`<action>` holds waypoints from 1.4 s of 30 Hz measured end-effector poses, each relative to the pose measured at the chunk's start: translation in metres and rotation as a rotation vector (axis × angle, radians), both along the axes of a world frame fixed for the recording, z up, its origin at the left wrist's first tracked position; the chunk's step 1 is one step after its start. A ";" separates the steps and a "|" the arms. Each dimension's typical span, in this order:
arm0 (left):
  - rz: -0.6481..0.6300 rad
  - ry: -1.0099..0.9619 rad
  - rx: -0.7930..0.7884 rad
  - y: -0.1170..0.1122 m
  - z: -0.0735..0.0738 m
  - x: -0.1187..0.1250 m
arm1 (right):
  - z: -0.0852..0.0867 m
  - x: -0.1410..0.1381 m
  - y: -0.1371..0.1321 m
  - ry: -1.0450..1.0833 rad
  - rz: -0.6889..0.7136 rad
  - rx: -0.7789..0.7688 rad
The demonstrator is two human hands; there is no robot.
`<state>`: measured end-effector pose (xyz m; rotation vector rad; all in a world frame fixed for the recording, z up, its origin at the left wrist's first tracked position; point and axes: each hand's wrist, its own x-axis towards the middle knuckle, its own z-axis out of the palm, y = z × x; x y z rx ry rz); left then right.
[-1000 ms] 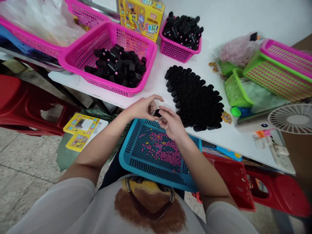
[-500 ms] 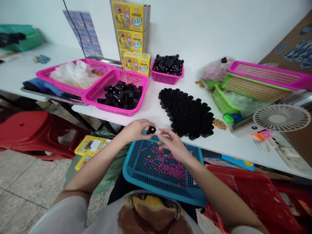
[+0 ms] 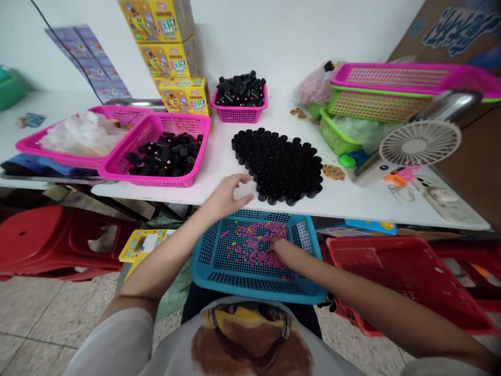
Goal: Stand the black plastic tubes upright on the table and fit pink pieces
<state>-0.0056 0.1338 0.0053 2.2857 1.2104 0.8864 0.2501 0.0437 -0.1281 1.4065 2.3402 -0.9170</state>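
Note:
Beside the near edge of the packed black cylinders (image 3: pixel 279 164), my left hand (image 3: pixel 227 197) is held with thumb and fingers apart and nothing between them. The cylinders stand upright in a tight cluster on the table. My right hand (image 3: pixel 281 249) reaches down into the blue basket (image 3: pixel 235 292), its fingertips curled together among small pink pieces (image 3: pixel 254 256). Whatever they may pinch is hidden. A few yellow bits lie among the pink ones. The basket rests over my lap, against the table's front edge.
A pink basket (image 3: pixel 199 162) of loose black cylinders stands at left, and a smaller pink basket (image 3: pixel 239 115) of them farther back. Yellow boxes (image 3: pixel 186 96) are stacked by the wall. A small fan (image 3: pixel 420 143) stands at right. Red stools (image 3: pixel 39 235) flank the left side.
The black cylinder with a pink dot has left my left hand, whose fingers are now apart near the cluster. My right hand has dropped into the blue basket. The view has shifted right.

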 end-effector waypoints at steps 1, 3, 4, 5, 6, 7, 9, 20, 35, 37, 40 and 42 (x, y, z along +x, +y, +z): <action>-0.012 -0.034 -0.061 0.001 -0.014 0.019 | -0.002 0.000 0.001 -0.019 0.015 -0.004; 0.009 -0.081 -0.164 0.005 -0.034 0.047 | -0.005 0.001 0.002 -0.053 0.041 -0.014; 0.022 -0.095 -0.196 0.007 -0.040 0.055 | -0.005 0.000 0.003 -0.067 0.052 -0.018; 0.033 -0.104 -0.218 0.010 -0.044 0.059 | -0.005 -0.001 0.003 -0.080 0.060 -0.021; 0.036 -0.109 -0.230 0.012 -0.046 0.061 | -0.005 -0.002 0.004 -0.091 0.066 -0.023; 0.034 -0.113 -0.234 0.014 -0.046 0.060 | -0.006 -0.004 0.005 -0.099 0.072 -0.024; 0.017 -0.113 -0.243 0.016 -0.044 0.052 | -0.008 -0.007 0.006 -0.105 0.085 -0.028; -0.019 -0.065 -0.217 0.026 -0.032 -0.053 | -0.019 -0.010 0.003 -0.116 0.067 -0.047; -0.163 -0.133 -0.208 0.031 -0.045 -0.058 | 0.120 -0.071 0.064 0.611 -0.041 0.572; -0.184 -0.142 -0.211 0.033 -0.045 -0.059 | 0.130 -0.085 0.083 0.650 -0.056 0.602; -0.197 -0.164 -0.212 0.033 -0.045 -0.060 | 0.132 -0.094 0.102 0.629 -0.163 0.448; -0.204 -0.174 -0.216 0.034 -0.045 -0.059 | 0.129 -0.094 0.107 0.646 -0.260 0.315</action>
